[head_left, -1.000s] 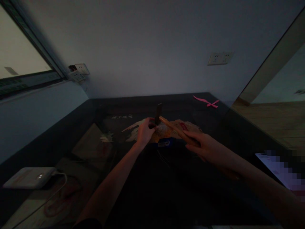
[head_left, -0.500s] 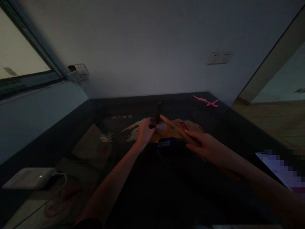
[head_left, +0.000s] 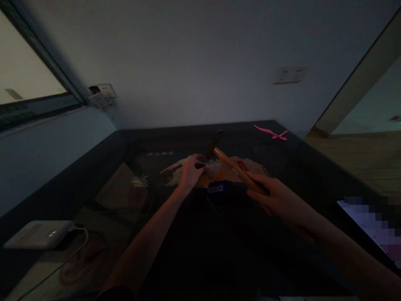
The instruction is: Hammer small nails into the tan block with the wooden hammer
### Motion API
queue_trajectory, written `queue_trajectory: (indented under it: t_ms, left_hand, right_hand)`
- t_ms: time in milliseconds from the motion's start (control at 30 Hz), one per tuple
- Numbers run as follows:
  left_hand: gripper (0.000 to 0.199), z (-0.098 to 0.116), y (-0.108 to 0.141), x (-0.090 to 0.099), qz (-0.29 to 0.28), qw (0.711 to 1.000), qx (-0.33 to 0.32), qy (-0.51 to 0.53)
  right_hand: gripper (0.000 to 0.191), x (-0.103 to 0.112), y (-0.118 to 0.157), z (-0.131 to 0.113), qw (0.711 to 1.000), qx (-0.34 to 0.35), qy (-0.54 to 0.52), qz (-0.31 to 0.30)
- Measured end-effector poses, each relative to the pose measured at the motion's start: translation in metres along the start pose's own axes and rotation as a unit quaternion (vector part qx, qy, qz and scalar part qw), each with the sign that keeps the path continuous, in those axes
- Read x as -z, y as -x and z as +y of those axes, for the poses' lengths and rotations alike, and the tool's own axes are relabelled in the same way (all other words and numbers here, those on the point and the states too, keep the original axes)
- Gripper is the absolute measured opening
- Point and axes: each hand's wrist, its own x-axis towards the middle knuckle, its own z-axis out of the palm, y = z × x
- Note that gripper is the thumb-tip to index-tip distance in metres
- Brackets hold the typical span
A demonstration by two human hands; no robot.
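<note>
Dark tabletop (head_left: 194,251), hammer (head_left: 232,164) slanting head-end up-left.

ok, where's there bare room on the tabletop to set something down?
Right side, between pink ribbon and bright pixelated item; also back left, between white lettering and wall. Near middle: too dark to judge. Crowded: centre, with left hand, right hand and hammer; front left, with white device and cable.
</note>
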Motion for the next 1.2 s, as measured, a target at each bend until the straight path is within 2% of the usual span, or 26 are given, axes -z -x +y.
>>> queue_trajectory:
  t_ms: [200, 400, 533, 833, 1200]
  left_hand:
    - [0.028, -0.002, -0.001, 0.001, -0.01, 1.0, -0.025, -0.004]
    - [0.027, 0.003, -0.001, 0.005, -0.021, 0.999, -0.03, -0.013]
    - [0.025, 0.005, -0.001, 0.005, -0.018, 1.0, -0.022, -0.009]
    - [0.017, 0.004, 0.0, 0.003, 0.006, 1.0, -0.019, -0.004]
    - [0.01, 0.01, 0.001, 0.005, -0.022, 1.0, -0.021, -0.003]
  right_hand:
    - [0.06, -0.015, 0.006, 0.027, 0.986, -0.011, -0.157, 0.054]
    - [0.061, -0.025, 0.013, 0.047, 0.969, -0.025, -0.228, 0.087]
    - [0.058, -0.025, 0.015, 0.047, 0.966, -0.029, -0.235, 0.098]
    - [0.059, -0.029, 0.015, 0.048, 0.969, -0.038, -0.235, 0.071]
    - [0.058, -0.028, 0.014, 0.048, 0.971, -0.035, -0.23, 0.061]
